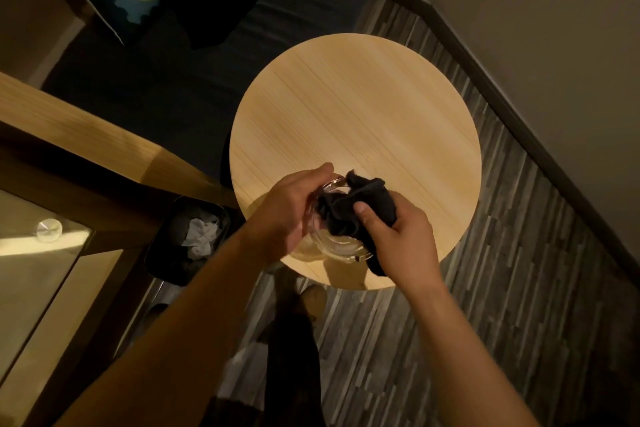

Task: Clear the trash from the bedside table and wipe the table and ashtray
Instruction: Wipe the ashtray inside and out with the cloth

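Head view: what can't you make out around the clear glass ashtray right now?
- Clear glass ashtray: inside hidden by the black cloth and left hand.
- Round wooden table: near part hidden by both hands; right hand.
- Black bin: contents too dim beyond white paper.

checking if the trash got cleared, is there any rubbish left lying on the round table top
No, the round table shows only bare wood; the left hand holds the glass ashtray and the right hand presses a dark cloth into it.
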A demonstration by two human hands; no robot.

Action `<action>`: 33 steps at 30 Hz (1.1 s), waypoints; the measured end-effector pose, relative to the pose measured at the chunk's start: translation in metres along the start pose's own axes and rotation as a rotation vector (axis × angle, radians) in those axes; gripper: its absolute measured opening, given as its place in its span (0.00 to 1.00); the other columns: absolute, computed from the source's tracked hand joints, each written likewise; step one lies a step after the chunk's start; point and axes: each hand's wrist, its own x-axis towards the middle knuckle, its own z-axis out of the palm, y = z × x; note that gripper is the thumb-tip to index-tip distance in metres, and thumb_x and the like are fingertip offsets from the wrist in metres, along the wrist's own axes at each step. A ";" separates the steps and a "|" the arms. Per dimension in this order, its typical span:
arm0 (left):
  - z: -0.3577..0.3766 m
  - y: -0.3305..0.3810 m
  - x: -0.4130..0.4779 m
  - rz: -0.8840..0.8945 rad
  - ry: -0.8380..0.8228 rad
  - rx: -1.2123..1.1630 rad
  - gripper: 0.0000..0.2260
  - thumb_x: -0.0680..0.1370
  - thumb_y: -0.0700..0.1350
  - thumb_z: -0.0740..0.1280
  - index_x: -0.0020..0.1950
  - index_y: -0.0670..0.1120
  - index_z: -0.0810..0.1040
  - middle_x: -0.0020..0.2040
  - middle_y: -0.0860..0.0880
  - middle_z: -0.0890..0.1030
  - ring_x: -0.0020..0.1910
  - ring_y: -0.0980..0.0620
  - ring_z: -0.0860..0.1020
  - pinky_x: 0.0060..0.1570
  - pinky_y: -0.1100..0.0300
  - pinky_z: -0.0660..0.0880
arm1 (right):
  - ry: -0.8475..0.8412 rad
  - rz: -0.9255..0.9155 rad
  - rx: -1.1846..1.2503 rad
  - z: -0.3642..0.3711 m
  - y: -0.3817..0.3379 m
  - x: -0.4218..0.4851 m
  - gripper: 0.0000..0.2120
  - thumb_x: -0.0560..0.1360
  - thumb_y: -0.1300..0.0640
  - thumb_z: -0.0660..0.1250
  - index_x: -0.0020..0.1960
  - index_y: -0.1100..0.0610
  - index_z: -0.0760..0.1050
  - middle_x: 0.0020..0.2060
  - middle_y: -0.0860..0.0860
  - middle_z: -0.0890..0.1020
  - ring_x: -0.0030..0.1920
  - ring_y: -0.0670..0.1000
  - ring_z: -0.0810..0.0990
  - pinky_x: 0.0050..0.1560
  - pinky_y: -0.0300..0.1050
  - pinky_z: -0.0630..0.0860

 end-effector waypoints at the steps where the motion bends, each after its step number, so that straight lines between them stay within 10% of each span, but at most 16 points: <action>1: -0.002 0.005 0.002 -0.019 -0.017 0.025 0.18 0.85 0.49 0.62 0.62 0.37 0.81 0.56 0.33 0.85 0.55 0.39 0.86 0.58 0.47 0.83 | -0.070 -0.052 -0.053 -0.006 -0.001 0.005 0.05 0.79 0.49 0.71 0.53 0.49 0.80 0.41 0.42 0.84 0.41 0.38 0.82 0.38 0.32 0.74; 14: 0.035 -0.037 0.001 0.279 0.320 -0.308 0.15 0.87 0.46 0.60 0.54 0.38 0.83 0.50 0.38 0.88 0.50 0.42 0.88 0.48 0.53 0.84 | 0.347 0.135 0.193 0.030 -0.007 -0.015 0.10 0.80 0.51 0.70 0.57 0.56 0.80 0.42 0.46 0.83 0.42 0.44 0.81 0.41 0.41 0.74; 22: 0.029 -0.048 0.000 0.247 0.272 -0.393 0.16 0.88 0.46 0.59 0.64 0.36 0.80 0.59 0.34 0.84 0.58 0.38 0.85 0.53 0.50 0.83 | 0.138 0.160 0.160 0.026 -0.001 -0.009 0.36 0.68 0.53 0.82 0.70 0.48 0.69 0.58 0.41 0.81 0.57 0.43 0.81 0.55 0.40 0.79; 28: 0.032 -0.045 0.002 0.276 0.258 -0.348 0.14 0.87 0.44 0.60 0.60 0.38 0.83 0.58 0.36 0.86 0.57 0.41 0.86 0.52 0.53 0.83 | 0.192 0.194 -0.133 0.031 -0.010 0.011 0.29 0.66 0.33 0.76 0.53 0.47 0.66 0.49 0.45 0.80 0.45 0.48 0.79 0.35 0.43 0.72; 33: 0.032 -0.047 0.006 0.337 0.274 -0.310 0.14 0.87 0.45 0.61 0.54 0.45 0.86 0.41 0.47 0.84 0.38 0.50 0.76 0.41 0.57 0.68 | 0.237 0.167 -0.103 0.033 -0.009 0.029 0.16 0.76 0.40 0.70 0.53 0.50 0.72 0.41 0.43 0.79 0.43 0.52 0.81 0.38 0.46 0.73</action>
